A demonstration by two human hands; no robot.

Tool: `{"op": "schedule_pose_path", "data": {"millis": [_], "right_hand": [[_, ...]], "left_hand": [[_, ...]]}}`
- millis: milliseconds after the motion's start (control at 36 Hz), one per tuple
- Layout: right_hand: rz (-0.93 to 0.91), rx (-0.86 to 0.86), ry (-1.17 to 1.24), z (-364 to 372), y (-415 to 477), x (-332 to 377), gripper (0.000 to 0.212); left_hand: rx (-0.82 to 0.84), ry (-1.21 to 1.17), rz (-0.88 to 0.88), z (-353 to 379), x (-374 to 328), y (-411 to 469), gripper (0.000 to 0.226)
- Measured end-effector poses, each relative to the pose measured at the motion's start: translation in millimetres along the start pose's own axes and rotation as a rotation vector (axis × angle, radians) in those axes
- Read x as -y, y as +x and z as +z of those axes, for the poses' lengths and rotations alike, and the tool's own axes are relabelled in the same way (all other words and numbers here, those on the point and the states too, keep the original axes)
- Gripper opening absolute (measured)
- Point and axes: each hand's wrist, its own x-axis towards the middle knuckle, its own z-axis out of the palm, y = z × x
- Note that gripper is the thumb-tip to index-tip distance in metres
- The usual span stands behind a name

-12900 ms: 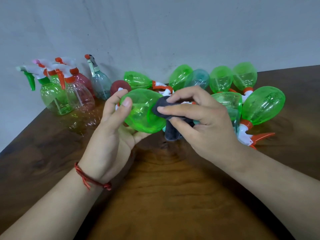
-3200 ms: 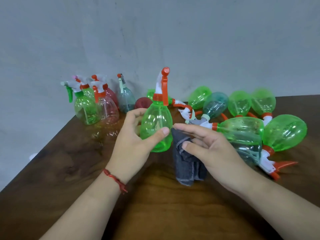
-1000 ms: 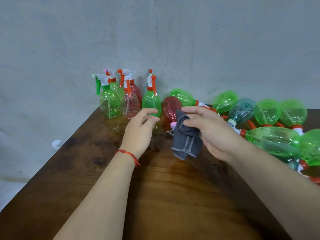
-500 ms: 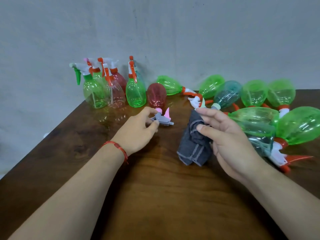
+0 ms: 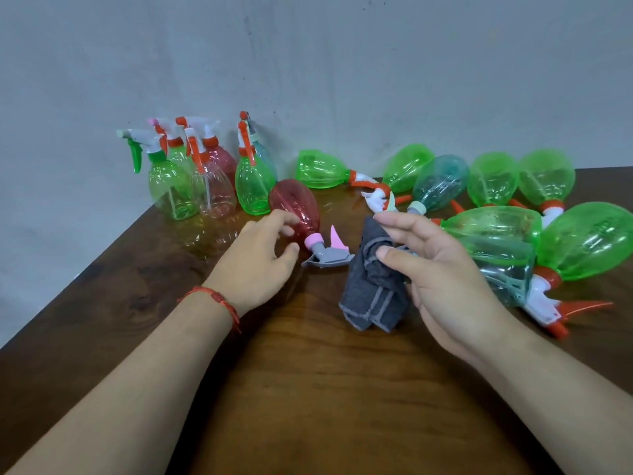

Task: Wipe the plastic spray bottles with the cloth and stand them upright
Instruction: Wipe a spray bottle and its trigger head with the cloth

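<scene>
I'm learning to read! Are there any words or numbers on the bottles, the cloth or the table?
There are none to read.
The spray bottles, standing or lying, are plain see-through plastic with no labels showing.
The grey cloth shows only stitching.
The wooden table and the wall bear no writing.

The left hand touches a lying red plastic spray bottle. The right hand pinches a dark-grey cloth.

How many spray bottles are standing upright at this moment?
6, clustered far left by the wall. Front: green-trigger bottle, clear bottle, green bottle. Behind: pink-topped green bottle, red bottle, teal bottle. Overlap may hide another.
</scene>
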Motion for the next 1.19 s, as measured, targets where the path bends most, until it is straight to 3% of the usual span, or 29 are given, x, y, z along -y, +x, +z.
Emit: {"op": "schedule_pose_path", "data": {"millis": [194,250,306,389,472,528,583,667,778,1000,1111,1194], "right_hand": [[0.020,-0.011,-0.010,1.5,-0.9,-2.4,0.040],[0.035,-0.011,-0.006,1.3,-2.0,-1.3,0.039],[0.036,-0.014,-0.012,0.7,-2.8,1.1,0.040],[0.022,-0.030,-0.003,-0.2,-2.3,4.3,0.040],[0.011,-0.038,0.005,-0.3,-1.7,5.0,0.040],[0.012,-0.040,-0.002,0.4,-2.2,4.6,0.040],[0.016,-0.039,-0.012,0.8,-3.0,4.3,0.040],[0.018,-0.034,-0.036,1.0,-3.8,3.2,0.041],[0.008,-0.022,-0.040,2.7,-4.9,3.6,0.041],[-0.011,-0.029,-0.112,3.8,-6.2,3.8,0.047],[-0.086,-0.017,-0.149,5.2,-8.0,4.8,0.045],[-0.127,0.007,-0.169,8.3,-11.6,5.5,0.041]], "left_hand": [[0.165,-0.106,0.063,-0.7,-18.5,-9.6,0.038],[0.079,-0.178,0.114,-4.3,-22.2,-11.2,0.036],[-0.110,-0.201,0.193,-8.4,-20.6,-11.5,0.032],[-0.310,-0.067,0.332,-21.8,-17.6,-10.4,0.030],[-0.163,0.163,0.423,-31.3,-8.6,-6.0,0.055],[0.035,0.340,0.331,-30.5,-2.7,-5.1,0.081],[0.128,0.463,0.259,-24.7,2.9,-4.7,0.098],[0.070,0.525,0.241,-23.9,7.0,-1.7,0.101],[0.004,0.558,0.196,-27.9,7.7,2.4,0.088],[-0.045,0.352,-0.025,-35.2,6.9,1.7,0.077],[-0.166,-0.179,-0.140,-30.3,-8.9,-5.2,0.058],[-0.126,-0.579,-0.219,-16.6,-33.7,-11.2,0.052]]}}
